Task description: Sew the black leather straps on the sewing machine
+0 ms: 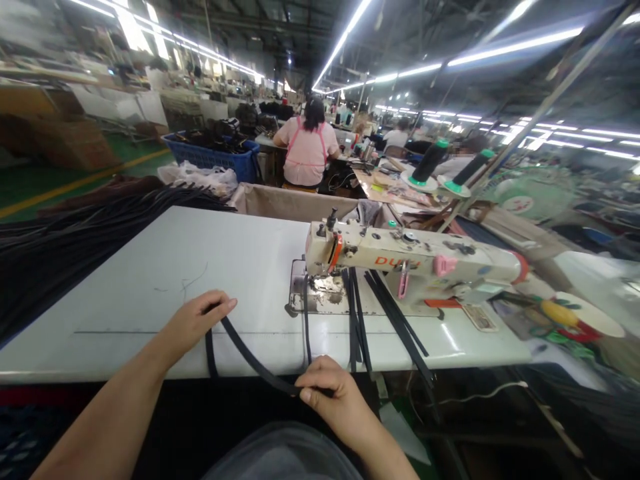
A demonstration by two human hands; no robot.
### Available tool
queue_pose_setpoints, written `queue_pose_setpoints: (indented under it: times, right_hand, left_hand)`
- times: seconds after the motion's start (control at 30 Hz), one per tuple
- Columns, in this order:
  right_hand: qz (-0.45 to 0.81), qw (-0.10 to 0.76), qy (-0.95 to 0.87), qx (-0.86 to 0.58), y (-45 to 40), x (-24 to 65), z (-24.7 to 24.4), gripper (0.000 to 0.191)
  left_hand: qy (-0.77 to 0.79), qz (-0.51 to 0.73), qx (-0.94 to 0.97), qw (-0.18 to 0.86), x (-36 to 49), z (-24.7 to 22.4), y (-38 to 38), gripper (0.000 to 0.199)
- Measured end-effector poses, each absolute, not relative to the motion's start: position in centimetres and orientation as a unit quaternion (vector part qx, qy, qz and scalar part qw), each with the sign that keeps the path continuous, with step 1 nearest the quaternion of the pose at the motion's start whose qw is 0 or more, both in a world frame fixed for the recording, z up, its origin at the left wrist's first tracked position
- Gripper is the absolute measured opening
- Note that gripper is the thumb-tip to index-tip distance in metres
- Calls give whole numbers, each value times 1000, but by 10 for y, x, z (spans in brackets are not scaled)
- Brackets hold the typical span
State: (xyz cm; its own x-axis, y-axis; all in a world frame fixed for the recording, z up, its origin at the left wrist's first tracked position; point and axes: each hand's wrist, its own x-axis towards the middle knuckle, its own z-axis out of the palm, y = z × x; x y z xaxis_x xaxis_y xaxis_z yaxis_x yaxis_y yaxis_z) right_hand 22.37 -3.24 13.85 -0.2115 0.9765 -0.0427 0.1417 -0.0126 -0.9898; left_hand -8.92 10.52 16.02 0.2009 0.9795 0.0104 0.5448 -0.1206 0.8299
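A long black strap (256, 363) sags between my two hands in front of the white sewing table. My left hand (203, 318) pinches it above the tabletop, and a length of black strap hangs below that hand over the front edge. At the table edge, my right hand (325, 387) grips the strap between thumb and fingers. From near this hand a narrow black strip runs up to the needle area of the sewing machine (415, 257). More black straps (395, 313) lie under the machine's arm and over the front edge.
A big pile of black straps (90, 247) lies left of the table (235, 253). Behind stand a fabric-lined bin (285, 203) and a blue basket (213, 157). A person (307, 150) sits ahead, back turned. Thread cones (430, 163) stand at the right. Loose threads lie on the tabletop.
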Motion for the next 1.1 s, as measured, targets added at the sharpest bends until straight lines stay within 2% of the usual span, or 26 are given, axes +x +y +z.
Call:
queue_pose_setpoints:
  times: [0.13, 0.27, 0.37, 0.43, 0.5, 0.57, 0.7, 0.87, 0.97, 1.1]
  right_hand:
    - [517, 397, -603, -460, -34, 220, 151, 15]
    - [469, 399, -659, -432, -31, 212, 157, 14]
    - [403, 395, -717, -408, -28, 203, 159, 19]
    - [356, 384, -759, -387, -26, 196, 159, 21]
    - [312, 370, -792, -371, -25, 191, 159, 24]
    - [290, 352, -814, -358, -26, 188, 159, 29]
    - [312, 313, -831, -338, -35, 192, 164, 31]
    - [271, 366, -785, -420, -41, 230, 176, 37]
    - [162, 431, -739, -492, -33, 280, 187, 28]
    - [-74, 461, -640, -610, -10, 379, 211, 19]
  left_hand:
    - [521, 190, 754, 352, -80, 161, 96, 49]
    - [438, 151, 702, 541, -52, 160, 67, 47]
    - [396, 169, 573, 697, -25, 156, 40, 68]
    - [413, 211, 475, 748, -8, 151, 29, 70]
    - [397, 264, 418, 774, 8, 146, 27, 59]
    - [395, 299, 374, 784, 20, 141, 33, 49]
    - [432, 373, 309, 761, 35, 134, 62, 53]
    - [437, 442, 356, 697, 45, 132, 105, 45]
    - [443, 440, 378, 683, 52, 129, 132, 42]
    - [486, 420, 422, 640, 65, 122, 168, 41]
